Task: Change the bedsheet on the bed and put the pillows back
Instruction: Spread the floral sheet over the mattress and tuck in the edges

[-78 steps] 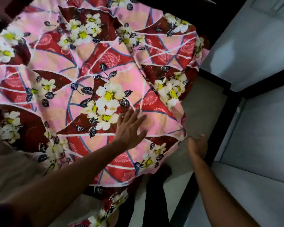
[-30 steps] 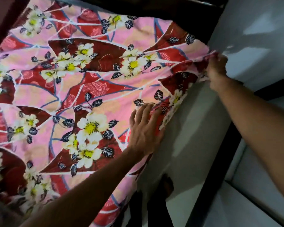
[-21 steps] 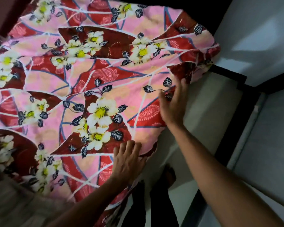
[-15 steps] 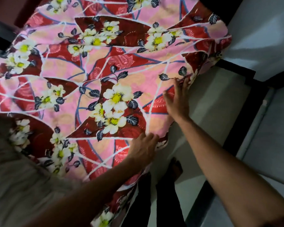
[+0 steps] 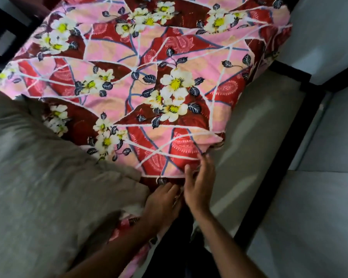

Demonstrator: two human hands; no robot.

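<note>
The pink and dark-red bedsheet (image 5: 149,81) with white flowers lies spread over the bed and fills the upper middle of the head view. Its near edge hangs over the side of the bed just in front of me. My left hand (image 5: 161,203) is at that hem, its fingers curled into the fold of cloth. Beside it, my right hand (image 5: 199,183) lies with straight fingers against the same edge, fingertips touching the red patch. No pillow is clearly visible.
A large blurred grey cloth mass (image 5: 38,177) covers the left part of the bed and overlaps the sheet. To the right is pale floor (image 5: 255,137), crossed by a black strip (image 5: 279,157). My dark-trousered legs (image 5: 177,249) stand against the bed.
Both hands have slid down along the sheet's side edge toward me and now meet at the near hem. The view has shifted, bringing the grey cloth in at the left.
</note>
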